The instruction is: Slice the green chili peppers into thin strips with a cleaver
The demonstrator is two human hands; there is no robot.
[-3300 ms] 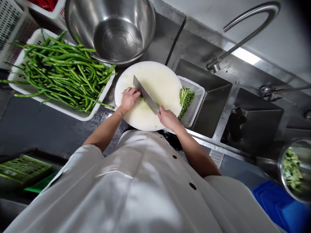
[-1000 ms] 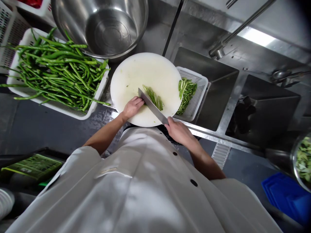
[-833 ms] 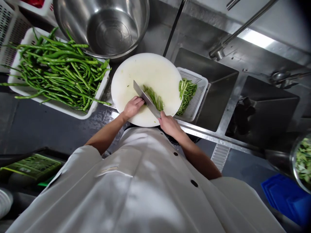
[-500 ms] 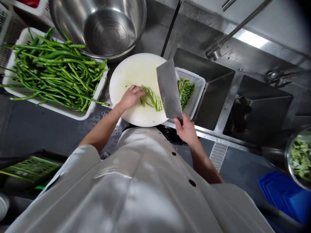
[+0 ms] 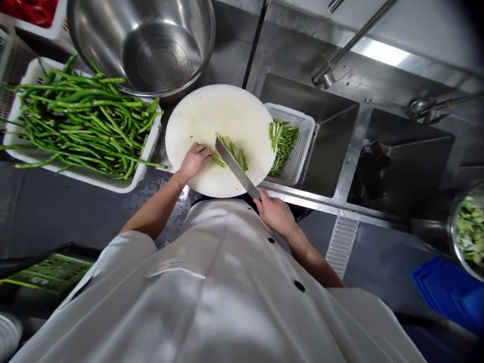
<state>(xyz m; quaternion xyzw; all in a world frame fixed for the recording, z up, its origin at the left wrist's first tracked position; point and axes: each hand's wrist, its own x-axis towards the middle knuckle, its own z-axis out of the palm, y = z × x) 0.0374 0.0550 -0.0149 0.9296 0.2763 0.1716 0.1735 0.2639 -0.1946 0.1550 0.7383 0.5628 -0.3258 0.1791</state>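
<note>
A round white cutting board (image 5: 204, 111) lies in front of me. My right hand (image 5: 275, 213) grips the handle of a cleaver (image 5: 237, 167), its blade upright over the board. Cut green pepper pieces (image 5: 239, 154) lie beside the blade, mostly on its right. My left hand (image 5: 195, 160) rests on the board left of the blade, fingers curled together against a few green pieces (image 5: 218, 160). More cut strips (image 5: 283, 146) fill a white perforated basket (image 5: 308, 132) at the board's right edge.
Long green peppers (image 5: 94, 121) heap in a white basket (image 5: 146, 175) on the left. Behind stands a large steel bowl (image 5: 209, 50). Two sink basins (image 5: 335, 136) and a tap (image 5: 325, 78) lie to the right. A bowl of chopped greens (image 5: 471, 232) is at the far right.
The cleaver has swung left from the board's right edge to the pepper pieces, its blade now seen nearly edge-on. My left hand has moved slightly left and down.
</note>
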